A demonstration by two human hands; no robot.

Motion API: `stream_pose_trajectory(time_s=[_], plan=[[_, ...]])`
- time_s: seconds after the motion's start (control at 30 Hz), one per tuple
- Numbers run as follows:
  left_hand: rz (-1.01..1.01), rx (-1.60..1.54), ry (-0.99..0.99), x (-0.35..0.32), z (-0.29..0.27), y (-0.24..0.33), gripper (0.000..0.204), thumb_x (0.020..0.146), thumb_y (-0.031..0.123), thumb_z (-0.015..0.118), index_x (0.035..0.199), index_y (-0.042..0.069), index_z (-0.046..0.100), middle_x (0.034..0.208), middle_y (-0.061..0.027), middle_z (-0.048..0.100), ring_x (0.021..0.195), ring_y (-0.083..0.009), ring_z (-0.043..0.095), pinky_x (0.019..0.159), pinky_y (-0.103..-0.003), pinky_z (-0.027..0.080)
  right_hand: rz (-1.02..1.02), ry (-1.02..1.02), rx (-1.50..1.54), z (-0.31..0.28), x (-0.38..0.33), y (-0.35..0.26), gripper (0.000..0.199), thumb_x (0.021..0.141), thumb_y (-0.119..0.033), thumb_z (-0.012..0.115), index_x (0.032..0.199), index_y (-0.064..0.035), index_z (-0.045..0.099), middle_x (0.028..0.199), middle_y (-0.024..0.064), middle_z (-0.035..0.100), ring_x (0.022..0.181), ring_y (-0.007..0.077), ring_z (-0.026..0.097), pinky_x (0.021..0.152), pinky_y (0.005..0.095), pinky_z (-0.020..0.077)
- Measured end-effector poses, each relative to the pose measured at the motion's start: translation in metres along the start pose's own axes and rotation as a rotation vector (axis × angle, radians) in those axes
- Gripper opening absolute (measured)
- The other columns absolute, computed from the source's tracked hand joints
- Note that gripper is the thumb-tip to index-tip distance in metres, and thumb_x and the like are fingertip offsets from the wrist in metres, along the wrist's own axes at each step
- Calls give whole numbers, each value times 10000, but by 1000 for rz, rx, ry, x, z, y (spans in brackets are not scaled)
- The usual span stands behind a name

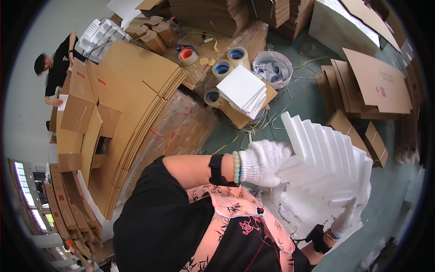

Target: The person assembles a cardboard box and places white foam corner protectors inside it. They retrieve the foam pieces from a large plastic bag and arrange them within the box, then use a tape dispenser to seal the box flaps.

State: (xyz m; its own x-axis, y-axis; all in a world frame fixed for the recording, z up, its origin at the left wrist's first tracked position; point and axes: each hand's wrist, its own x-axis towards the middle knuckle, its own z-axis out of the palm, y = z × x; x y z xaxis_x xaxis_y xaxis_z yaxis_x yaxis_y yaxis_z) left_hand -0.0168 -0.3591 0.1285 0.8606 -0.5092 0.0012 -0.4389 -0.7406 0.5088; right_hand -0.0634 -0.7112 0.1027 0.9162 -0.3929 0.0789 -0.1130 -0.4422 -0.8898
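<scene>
My left hand [266, 162], in a white knitted glove, is closed on the near-left side of a fanned stack of white foam sheets [322, 152]. The sheets stand on edge and overlap like steps. My right hand [345, 219], also gloved in white, is at the lower right side of the same stack and holds it there. Its fingers partly blend into the white foam. Beneath the stack is a clear plastic bag [290, 206] with dark print, partly covered by the sheets.
Ahead, flat foam pieces [242, 90] lie on a board beside tape rolls [222, 69] and a white bucket [273, 68]. Flattened cartons [136, 77] are stacked at left, where a co-worker [59, 68] handles boxes. More cardboard [378, 84] leans at right. Loose straps [274, 120] cross the floor.
</scene>
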Motion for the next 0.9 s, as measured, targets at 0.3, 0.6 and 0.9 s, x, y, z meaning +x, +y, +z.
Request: stream_pose_trajectory(time_s=[0.3, 0.6, 0.9], plan=[[-723, 198, 359, -202, -202, -94, 537, 723, 408, 715, 1044, -3, 591, 889, -215, 631, 795, -364, 662, 686, -466, 549, -468, -602, 203, 309, 42, -304, 716, 936, -360, 594, 1517, -54, 306, 1421, 199, 488, 1271, 266, 492, 1069, 354, 367], [-1160, -100, 555, -293, -299, -183, 465, 766, 453, 693, 1038, 76, 681, 861, -220, 694, 870, -376, 694, 767, -461, 562, -836, -952, -200, 622, -36, -487, 971, 824, -618, 593, 1544, -89, 215, 1213, 245, 645, 1150, 391, 620, 988, 421, 460], [-1495, -455, 754, -290, -335, -310, 574, 738, 498, 721, 1031, 6, 684, 873, -205, 717, 883, -328, 708, 796, -411, 558, -1018, -1321, -148, 845, -98, -542, 1042, 793, -533, 699, 1558, -90, 146, 1329, 256, 569, 1223, 393, 564, 1045, 408, 439]])
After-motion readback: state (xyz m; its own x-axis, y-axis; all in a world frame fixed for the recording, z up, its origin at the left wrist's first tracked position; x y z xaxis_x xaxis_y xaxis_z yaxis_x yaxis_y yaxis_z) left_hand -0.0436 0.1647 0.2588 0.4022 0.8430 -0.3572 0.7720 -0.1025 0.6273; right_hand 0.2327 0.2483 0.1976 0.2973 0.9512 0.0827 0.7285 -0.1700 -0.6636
